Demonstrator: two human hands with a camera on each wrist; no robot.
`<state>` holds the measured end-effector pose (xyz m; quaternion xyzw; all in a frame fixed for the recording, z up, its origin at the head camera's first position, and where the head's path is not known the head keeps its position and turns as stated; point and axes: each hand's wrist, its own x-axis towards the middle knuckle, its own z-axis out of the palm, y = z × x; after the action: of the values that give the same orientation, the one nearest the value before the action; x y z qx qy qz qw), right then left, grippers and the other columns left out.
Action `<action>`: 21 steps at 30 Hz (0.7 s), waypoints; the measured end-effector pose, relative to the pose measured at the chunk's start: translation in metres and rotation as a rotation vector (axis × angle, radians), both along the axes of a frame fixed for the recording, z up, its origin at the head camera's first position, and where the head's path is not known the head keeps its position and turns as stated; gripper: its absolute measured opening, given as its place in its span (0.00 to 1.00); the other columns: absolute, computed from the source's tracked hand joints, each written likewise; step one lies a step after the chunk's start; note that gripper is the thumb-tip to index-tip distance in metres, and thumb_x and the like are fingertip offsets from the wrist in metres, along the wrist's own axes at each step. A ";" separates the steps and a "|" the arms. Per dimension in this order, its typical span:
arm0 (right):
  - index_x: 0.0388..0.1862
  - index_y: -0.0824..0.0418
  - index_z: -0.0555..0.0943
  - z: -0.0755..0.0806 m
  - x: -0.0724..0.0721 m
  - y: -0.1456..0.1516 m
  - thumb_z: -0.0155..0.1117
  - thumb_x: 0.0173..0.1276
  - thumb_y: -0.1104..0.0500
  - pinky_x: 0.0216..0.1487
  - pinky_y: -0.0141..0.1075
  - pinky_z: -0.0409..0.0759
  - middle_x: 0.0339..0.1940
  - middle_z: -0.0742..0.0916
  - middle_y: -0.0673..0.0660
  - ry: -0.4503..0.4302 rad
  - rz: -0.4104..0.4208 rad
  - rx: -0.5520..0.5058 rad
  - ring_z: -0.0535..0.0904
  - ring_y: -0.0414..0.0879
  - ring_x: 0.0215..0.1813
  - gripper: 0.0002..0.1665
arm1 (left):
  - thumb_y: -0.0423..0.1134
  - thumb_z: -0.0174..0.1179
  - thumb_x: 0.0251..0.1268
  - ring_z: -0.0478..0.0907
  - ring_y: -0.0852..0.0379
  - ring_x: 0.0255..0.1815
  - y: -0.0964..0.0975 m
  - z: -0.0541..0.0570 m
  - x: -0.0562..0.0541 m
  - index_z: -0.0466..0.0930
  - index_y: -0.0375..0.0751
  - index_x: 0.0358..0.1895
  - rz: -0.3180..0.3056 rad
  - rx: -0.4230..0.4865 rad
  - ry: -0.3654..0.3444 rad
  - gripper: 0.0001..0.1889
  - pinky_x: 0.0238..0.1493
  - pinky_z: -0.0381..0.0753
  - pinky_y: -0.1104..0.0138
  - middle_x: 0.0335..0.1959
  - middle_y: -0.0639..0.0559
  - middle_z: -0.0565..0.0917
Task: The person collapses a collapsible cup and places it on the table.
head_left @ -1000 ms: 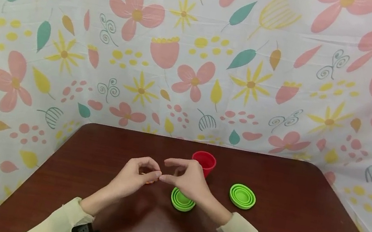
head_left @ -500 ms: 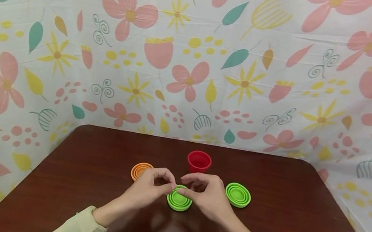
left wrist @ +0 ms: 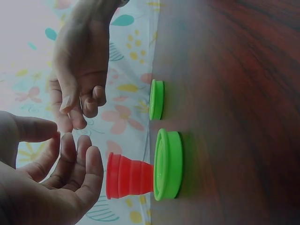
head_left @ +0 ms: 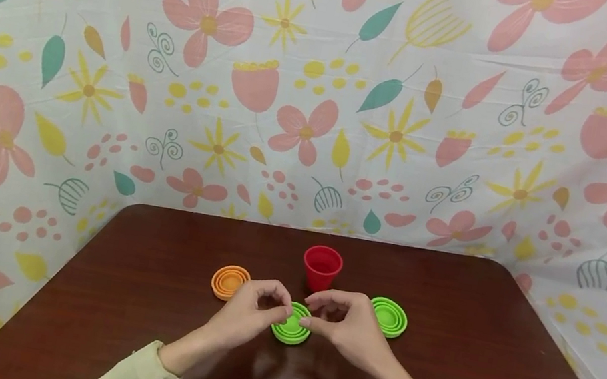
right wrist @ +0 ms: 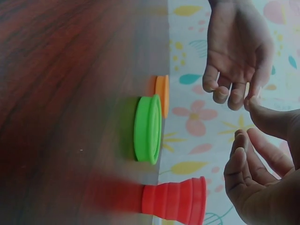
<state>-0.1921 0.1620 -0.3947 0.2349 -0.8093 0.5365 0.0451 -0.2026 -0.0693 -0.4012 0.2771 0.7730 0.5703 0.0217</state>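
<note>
My left hand hovers above the table, its thumb and index fingertips close together and nothing seen between them. Facing it, my right hand has its thumb and index finger a little apart, also without anything between them. Below the two hands lies a green collapsible cup, folded flat into rings. Just behind stands a red collapsible cup, extended upright. An orange folded cup lies beyond my left hand, and a second green folded cup beyond my right. Neither hand touches a cup in the wrist views.
The cups stand on a dark brown wooden table with rounded far corners. A white cloth with flower prints hangs behind the table and at its sides.
Both hands have moved right, from near the orange cup to above the middle green cup. The orange cup, mostly hidden before, now shows. The head view has shifted slightly.
</note>
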 end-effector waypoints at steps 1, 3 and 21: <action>0.45 0.60 0.91 -0.001 0.000 0.001 0.84 0.60 0.61 0.28 0.34 0.82 0.33 0.90 0.51 0.000 0.000 -0.001 0.83 0.46 0.31 0.14 | 0.32 0.65 0.72 0.82 0.55 0.36 0.000 -0.001 0.000 0.85 0.36 0.40 0.003 -0.001 -0.003 0.02 0.44 0.83 0.66 0.32 0.52 0.84; 0.46 0.60 0.91 -0.003 0.000 0.003 0.84 0.60 0.61 0.30 0.34 0.83 0.34 0.90 0.53 -0.004 0.002 -0.005 0.83 0.46 0.31 0.15 | 0.32 0.66 0.72 0.81 0.55 0.36 0.000 -0.002 0.000 0.85 0.36 0.40 0.013 -0.007 -0.015 0.03 0.44 0.82 0.67 0.32 0.52 0.84; 0.49 0.60 0.90 -0.012 -0.030 0.037 0.85 0.59 0.58 0.36 0.35 0.86 0.38 0.91 0.57 0.009 -0.097 0.073 0.86 0.46 0.37 0.20 | 0.35 0.70 0.69 0.83 0.54 0.42 0.003 -0.014 -0.028 0.86 0.45 0.45 0.133 -0.019 0.032 0.06 0.49 0.82 0.59 0.36 0.55 0.86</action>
<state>-0.2224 0.1991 -0.4067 0.1993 -0.8385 0.5028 0.0659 -0.2306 -0.0665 -0.4153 0.2338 0.7953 0.5587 -0.0260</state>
